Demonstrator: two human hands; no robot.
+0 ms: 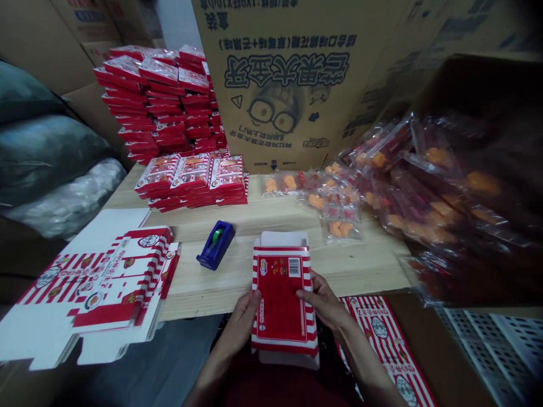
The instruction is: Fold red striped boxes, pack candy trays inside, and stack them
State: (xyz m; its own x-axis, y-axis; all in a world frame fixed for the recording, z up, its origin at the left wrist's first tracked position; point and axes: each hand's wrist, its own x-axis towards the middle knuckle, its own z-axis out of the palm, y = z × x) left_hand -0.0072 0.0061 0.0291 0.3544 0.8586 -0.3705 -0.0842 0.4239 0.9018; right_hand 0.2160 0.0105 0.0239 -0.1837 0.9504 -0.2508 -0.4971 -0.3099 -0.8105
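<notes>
Between my two hands is a red-and-white striped carton (pixel 281 299), its end flaps sticking out at top and bottom. My left hand (pixel 242 322) grips its left edge, the thumb lying on the printed face. On the opposite edge my right hand (pixel 324 299) holds it, thumb also on the face; the fingers behind the carton are hidden. Beyond it on the wooden table stands a blue tape dispenser (pixel 216 245) with a green roll. To the left lies a stack of flat carton blanks (pixel 114 277), printed in red and white.
Packed red boxes (pixel 190 172) stand in rows at the back left, with a taller pile (pixel 161 102) behind. Clear sachets (pixel 335 198) with orange pieces spill rightward from an open cardboard box (pixel 487 113). A large brown carton (pixel 288 85) blocks the back. Striped printed sheets (pixel 386 339) lie low right.
</notes>
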